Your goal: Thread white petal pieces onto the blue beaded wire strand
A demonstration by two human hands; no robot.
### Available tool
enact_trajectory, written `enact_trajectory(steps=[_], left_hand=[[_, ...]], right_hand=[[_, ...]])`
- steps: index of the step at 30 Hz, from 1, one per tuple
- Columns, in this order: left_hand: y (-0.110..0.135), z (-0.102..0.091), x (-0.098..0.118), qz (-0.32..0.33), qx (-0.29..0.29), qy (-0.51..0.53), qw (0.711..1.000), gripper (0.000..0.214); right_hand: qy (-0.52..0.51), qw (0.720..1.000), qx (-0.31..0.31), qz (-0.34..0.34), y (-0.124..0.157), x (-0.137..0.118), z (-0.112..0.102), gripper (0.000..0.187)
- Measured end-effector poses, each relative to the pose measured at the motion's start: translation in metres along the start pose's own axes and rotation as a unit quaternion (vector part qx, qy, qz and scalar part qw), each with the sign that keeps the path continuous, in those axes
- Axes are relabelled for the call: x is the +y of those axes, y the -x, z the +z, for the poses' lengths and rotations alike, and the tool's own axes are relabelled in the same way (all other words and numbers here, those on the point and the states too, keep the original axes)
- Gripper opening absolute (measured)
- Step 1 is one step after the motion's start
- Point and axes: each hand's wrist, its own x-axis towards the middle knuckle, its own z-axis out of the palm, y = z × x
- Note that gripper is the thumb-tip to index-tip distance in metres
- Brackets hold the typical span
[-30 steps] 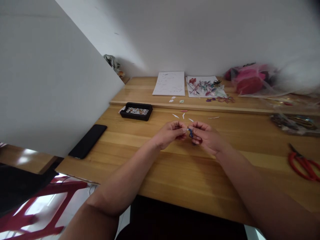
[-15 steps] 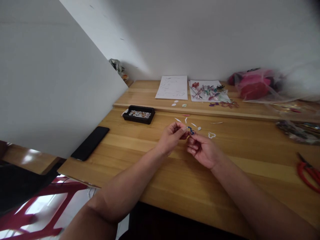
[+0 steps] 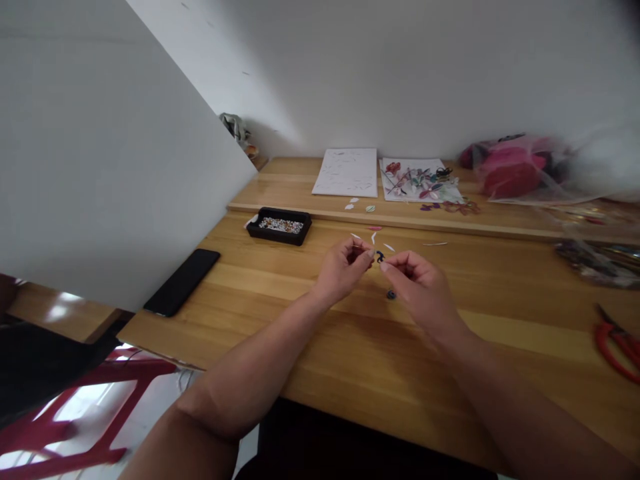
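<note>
Both hands are raised a little above the wooden table point(image 3: 350, 347), fingertips almost meeting. My left hand point(image 3: 343, 268) is pinched closed, and my right hand point(image 3: 419, 285) is pinched closed too. Between their fingertips sits a tiny dark blue curled piece point(image 3: 381, 256); both pinches seem to touch it. Another small dark bit point(image 3: 391, 294) lies on the table under my right hand. Several small white petal-shaped scraps point(image 3: 373, 237) lie just beyond the hands.
A black tray of small beads point(image 3: 279, 225) and a black phone point(image 3: 182, 281) lie left. On the raised back shelf are a white sheet point(image 3: 346, 172) and a sheet with coloured shapes point(image 3: 419, 180). Plastic bags point(image 3: 520, 170) and red scissors point(image 3: 617, 341) are right. A white board point(image 3: 100, 167) stands left.
My right hand rose and turned from palm-up below the piece to a pinch beside the left fingertips. A small dark bit now shows on the table. The view shifted slightly.
</note>
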Motion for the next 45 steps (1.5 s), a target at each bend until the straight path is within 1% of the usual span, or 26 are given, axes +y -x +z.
enact_trajectory(steps=[1, 3, 5, 7, 12, 20, 24, 27, 29, 31, 34, 36, 38, 41, 45], left_hand=[[0.000, 0.000, 0.000, -0.004, -0.008, 0.000, 1.000, 0.015], [0.000, -0.001, 0.001, -0.011, -0.029, 0.003, 1.000, 0.017], [0.002, -0.001, 0.002, -0.019, -0.053, 0.008, 0.998, 0.020], [0.003, -0.002, 0.005, -0.030, -0.078, 0.010, 0.996, 0.021], [0.007, -0.004, 0.012, -0.050, -0.135, 0.020, 0.989, 0.023], [0.007, -0.006, 0.012, -0.070, -0.158, 0.046, 0.984, 0.029], [0.007, -0.007, 0.012, -0.080, -0.163, 0.062, 0.981, 0.032], [0.007, -0.007, 0.011, -0.104, -0.159, 0.090, 0.978, 0.034], [0.007, -0.006, 0.010, -0.131, -0.155, 0.126, 0.971, 0.036], [0.008, -0.004, 0.009, -0.154, -0.149, 0.165, 0.963, 0.038], [0.010, -0.001, 0.009, -0.156, -0.129, 0.205, 0.958, 0.040], [0.010, 0.002, 0.009, -0.137, -0.104, 0.215, 0.961, 0.038], [0.010, 0.004, 0.008, -0.103, -0.077, 0.206, 0.970, 0.036], [0.008, 0.006, 0.008, -0.050, -0.041, 0.163, 0.984, 0.033], [0.006, 0.006, 0.007, -0.017, -0.019, 0.119, 0.993, 0.029]], right_hand=[[0.070, 0.996, 0.010, -0.045, -0.001, -0.001, -0.005, 0.013], [0.175, 0.976, 0.031, -0.124, -0.003, -0.004, -0.014, 0.009], [0.219, 0.959, 0.034, -0.178, -0.006, -0.007, -0.021, 0.007], [0.222, 0.956, 0.017, -0.190, -0.009, -0.010, -0.026, 0.007], [0.196, 0.969, -0.030, -0.149, -0.014, -0.011, -0.030, 0.010], [0.156, 0.981, -0.048, -0.110, -0.017, -0.008, -0.033, 0.012], [0.082, 0.993, -0.058, -0.064, -0.020, -0.005, -0.031, 0.015], [-0.024, 0.996, -0.084, 0.012, -0.021, -0.003, -0.029, 0.022], [-0.115, 0.984, -0.108, 0.082, -0.020, -0.001, -0.027, 0.026], [-0.198, 0.961, -0.125, 0.149, -0.018, 0.001, -0.023, 0.029], [-0.282, 0.926, -0.137, 0.209, -0.016, 0.007, -0.017, 0.029], [-0.312, 0.912, -0.139, 0.228, -0.015, 0.010, -0.012, 0.027], [-0.326, 0.905, -0.131, 0.240, -0.014, 0.011, -0.008, 0.025], [-0.327, 0.906, -0.107, 0.244, -0.011, 0.009, -0.005, 0.023], [-0.323, 0.913, -0.089, 0.234, -0.007, 0.006, -0.003, 0.023]])
